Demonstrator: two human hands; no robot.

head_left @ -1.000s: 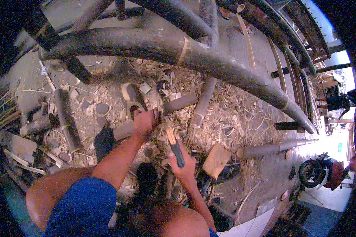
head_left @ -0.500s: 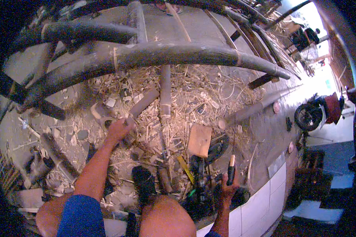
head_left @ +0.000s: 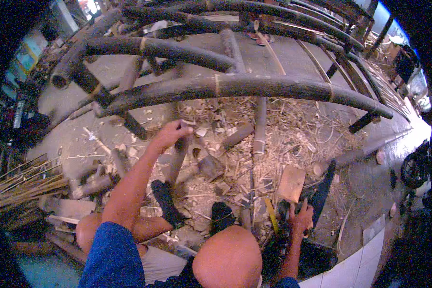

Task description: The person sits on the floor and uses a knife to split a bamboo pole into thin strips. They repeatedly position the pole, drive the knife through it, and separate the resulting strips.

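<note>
My left hand (head_left: 170,135) grips the top end of a short bamboo piece (head_left: 178,161), which stands tilted over the shavings near my left foot. My right hand (head_left: 301,218) is low at the right, closed round the handle of what looks like a handsaw. Its long dark blade (head_left: 325,185) points up and away; the handle is mostly hidden by my fingers. Just beyond that hand lies a flat wooden block (head_left: 292,184). A yellow strip, perhaps a folding rule (head_left: 271,216), lies to its left, among dark tools that I cannot make out.
A bent bamboo frame (head_left: 273,86) spans the far side. Wood shavings (head_left: 235,187) and bamboo offcuts (head_left: 237,136) cover the floor before me. Thin sticks (head_left: 26,187) are heaped at the left. White tiles (head_left: 350,264) edge the right side, and a wheel (head_left: 415,170) shows beyond.
My left hand has moved off the lying bamboo and now holds a raised piece. My right hand has turned, so the blade shows broadside. The view has swung left.
</note>
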